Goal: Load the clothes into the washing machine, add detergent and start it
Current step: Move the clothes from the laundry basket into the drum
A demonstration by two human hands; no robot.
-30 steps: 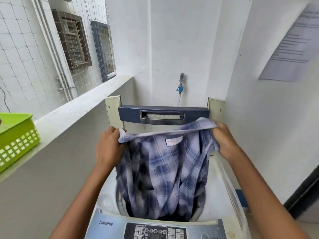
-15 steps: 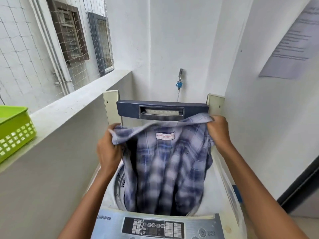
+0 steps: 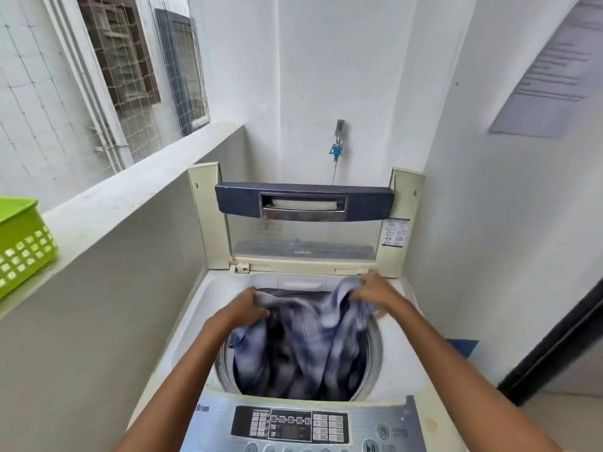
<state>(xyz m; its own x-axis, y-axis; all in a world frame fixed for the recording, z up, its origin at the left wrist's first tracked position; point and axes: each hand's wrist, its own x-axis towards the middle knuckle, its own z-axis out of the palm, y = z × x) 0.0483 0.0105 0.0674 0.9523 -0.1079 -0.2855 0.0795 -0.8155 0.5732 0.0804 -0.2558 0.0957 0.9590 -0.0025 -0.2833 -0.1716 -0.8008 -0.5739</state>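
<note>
Sagging into round steel drum (image 3: pixel 375 350): soft plaid shirt (image 3: pixel 306 340)

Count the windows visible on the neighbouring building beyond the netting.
2. A brown-framed window at upper left, and a dark-framed window just right of it. Others may lie out of view.

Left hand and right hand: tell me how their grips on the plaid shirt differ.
The left hand sits nearer and lower, over the drum's left side, while the right hand is farther back, near the drum's right rear. The left pinches a flat edge; the right clutches a raised bunch. Both are closed on the plaid shirt, which hangs into the drum.
</note>
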